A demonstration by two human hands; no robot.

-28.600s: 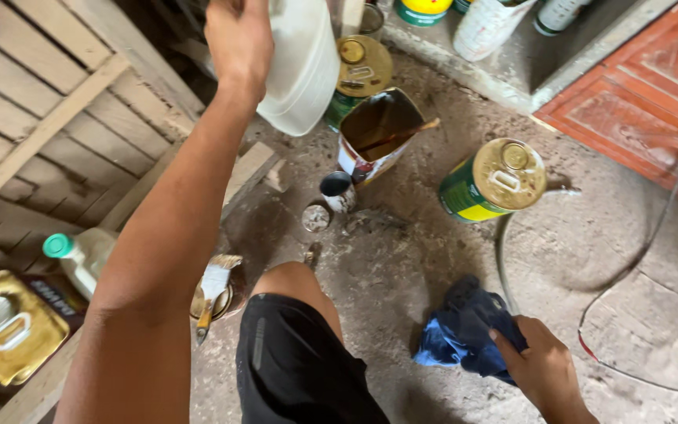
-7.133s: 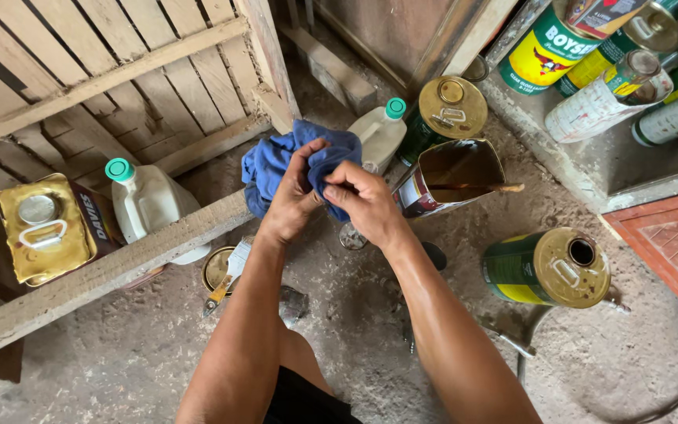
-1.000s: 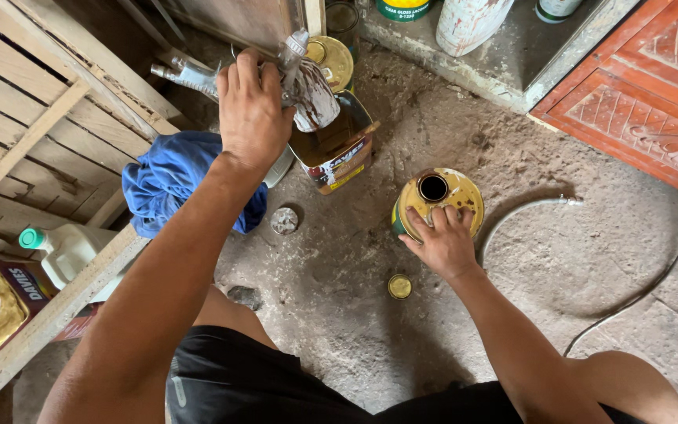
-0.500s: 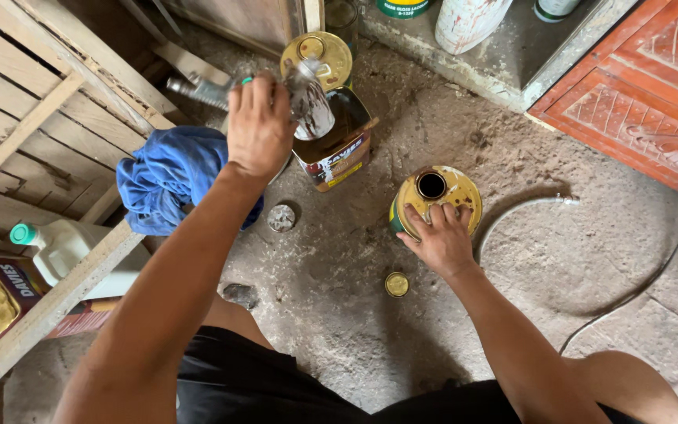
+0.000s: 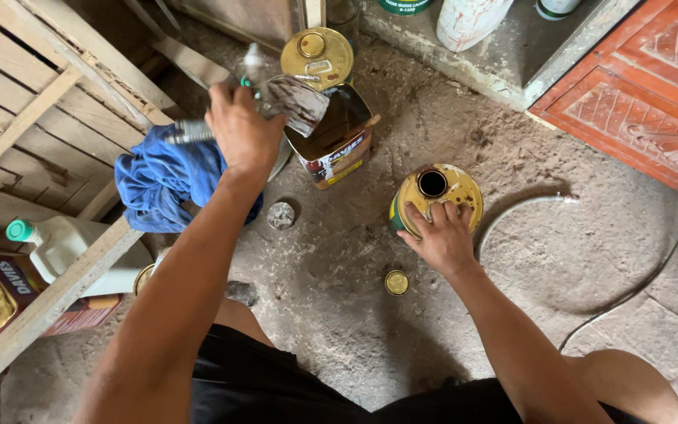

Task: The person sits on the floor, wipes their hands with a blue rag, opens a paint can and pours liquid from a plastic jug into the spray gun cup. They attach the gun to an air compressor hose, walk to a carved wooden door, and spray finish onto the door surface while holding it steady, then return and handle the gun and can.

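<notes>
I see a dusty concrete floor (image 5: 339, 314) with a wooden pallet frame (image 5: 33, 118) at left and an orange panelled door (image 5: 645, 94) at right. My left hand (image 5: 241, 133) has its fingers clamped on a cut plastic funnel (image 5: 296, 102) above the open square tin (image 5: 331, 141). My right hand (image 5: 441, 235) lies with fingers spread on the round yellow-topped can (image 5: 437, 188); its small cap (image 5: 396, 282) lies near. A blue rag (image 5: 162, 180) lies beside the left hand.

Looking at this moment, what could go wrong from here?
The left hand holds a wet funnel over the open, liquid-filled cut can; it may drip on the floor or knock the can. The right hand steadies the uncapped round can, and its cap lies loose on the dirty floor, so grit could get in.
</notes>
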